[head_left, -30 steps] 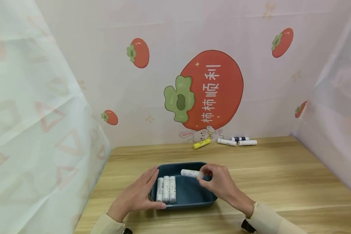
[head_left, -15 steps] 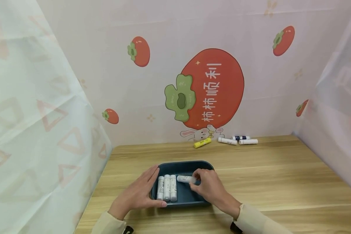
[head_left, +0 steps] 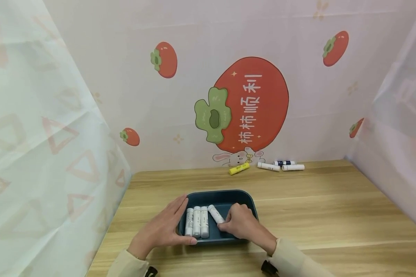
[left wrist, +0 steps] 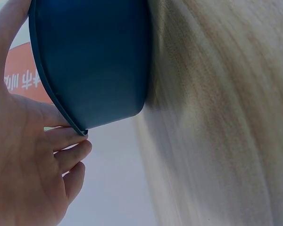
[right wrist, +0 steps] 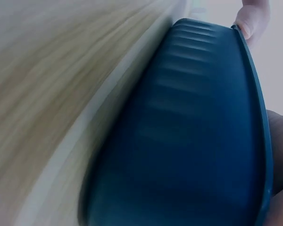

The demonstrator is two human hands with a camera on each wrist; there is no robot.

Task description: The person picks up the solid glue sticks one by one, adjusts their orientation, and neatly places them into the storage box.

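Note:
A dark blue tray point(head_left: 215, 241) sits on the table. Three white glue sticks point(head_left: 197, 222) lie side by side along its left end. Inside the tray, my right hand point(head_left: 242, 223) pinches the near end of another white glue stick point(head_left: 215, 212), which slants with its far end close to the row. My left hand point(head_left: 163, 227) lies against the tray's left end, fingers extended at the rim and thumb along the near edge. In the left wrist view, the fingertips point(left wrist: 75, 153) touch the rim. The tray's wall hides the held stick in the right wrist view.
At the back of the wood-grain table point(head_left: 315, 204) lie a yellow stick point(head_left: 239, 168), two white sticks point(head_left: 268, 166) and a navy one point(head_left: 284, 162). A printed cloth point(head_left: 180, 107) hangs behind them, with similar cloths on both sides.
My right hand has lowered the white glue stick into the tray, moved left, and turned it from nearly crosswise to slanting toward the row. My left hand stays at the tray.

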